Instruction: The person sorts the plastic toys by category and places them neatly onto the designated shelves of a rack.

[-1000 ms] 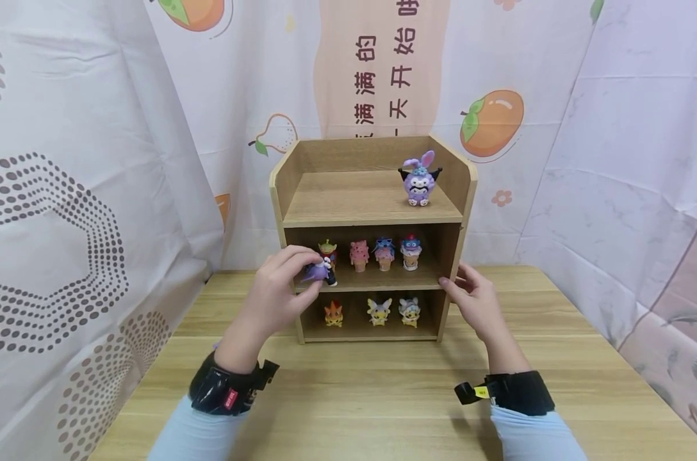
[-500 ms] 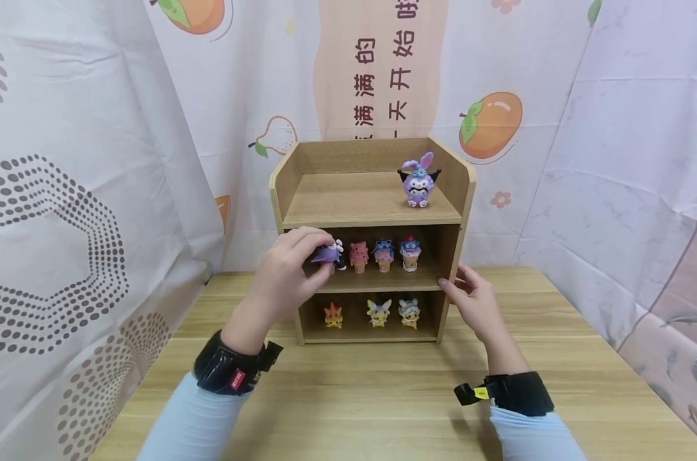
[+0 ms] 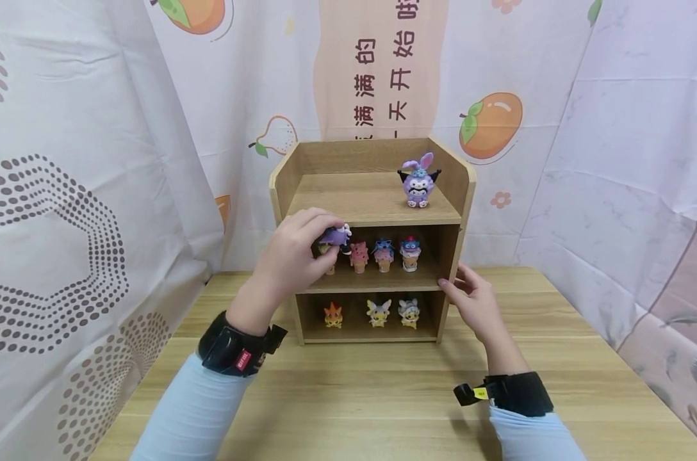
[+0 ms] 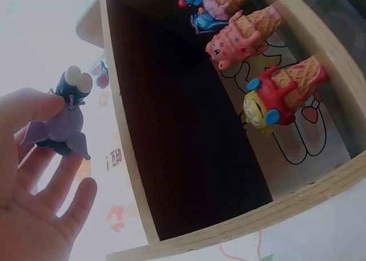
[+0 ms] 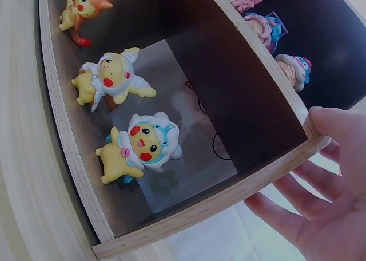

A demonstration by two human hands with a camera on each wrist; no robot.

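In the head view my left hand [image 3: 291, 256] pinches a small purple figurine [image 3: 336, 237] with a dark head, in front of the middle compartment of a wooden shelf [image 3: 337, 195]. The left wrist view shows the figurine [image 4: 64, 115] between thumb and fingers, its cape-like purple part spread out. Behind that hand, partly hidden, stands a yellow-headed alien figurine [image 4: 269, 103] on a cone. My right hand [image 3: 476, 301] holds the shelf's right side panel, thumb on the front edge and fingers along the outside, as the right wrist view shows with the hand [image 5: 329, 186].
Ice-cream-cone figurines line the middle compartment: a pink one [image 3: 358, 256], a blue one [image 3: 384, 255] and a red-hatted one [image 3: 410, 253]. Below stand an orange-hooded figurine [image 3: 333, 315] and two others. A purple rabbit-eared figurine [image 3: 418, 186] sits on top, right. A wooden table [image 3: 360, 397] carries the shelf.
My left hand has moved up and slightly right with the purple figurine, from near the middle board's front edge to the upper part of that compartment. The right hand stays in place.
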